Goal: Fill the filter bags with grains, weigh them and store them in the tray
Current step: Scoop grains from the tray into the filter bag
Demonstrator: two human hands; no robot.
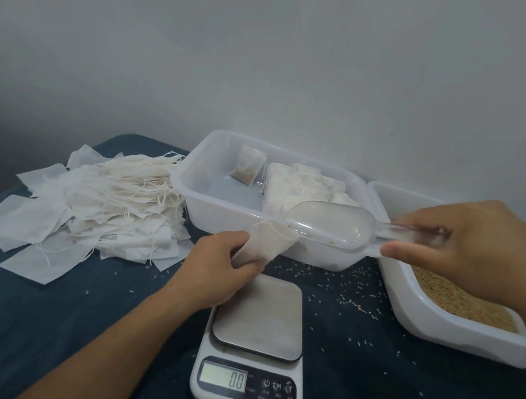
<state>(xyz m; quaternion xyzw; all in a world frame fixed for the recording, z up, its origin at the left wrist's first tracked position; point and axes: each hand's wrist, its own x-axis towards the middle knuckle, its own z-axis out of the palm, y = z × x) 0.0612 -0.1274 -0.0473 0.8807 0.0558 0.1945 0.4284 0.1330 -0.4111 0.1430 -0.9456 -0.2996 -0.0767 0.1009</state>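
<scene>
Centre frame, above the scale (259, 315): filter bag (265, 242) pinched open-mouthed by left hand (220, 270) to catch grains; scoop (329, 224) gripped by right hand (473, 246), tipped at its mouth.

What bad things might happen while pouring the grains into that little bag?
The scoop tip only meets the filter bag's small mouth, so grains may spill, as loose grains already litter the cloth. The left hand pinches the bag low; its floppy top might fold shut.
</scene>
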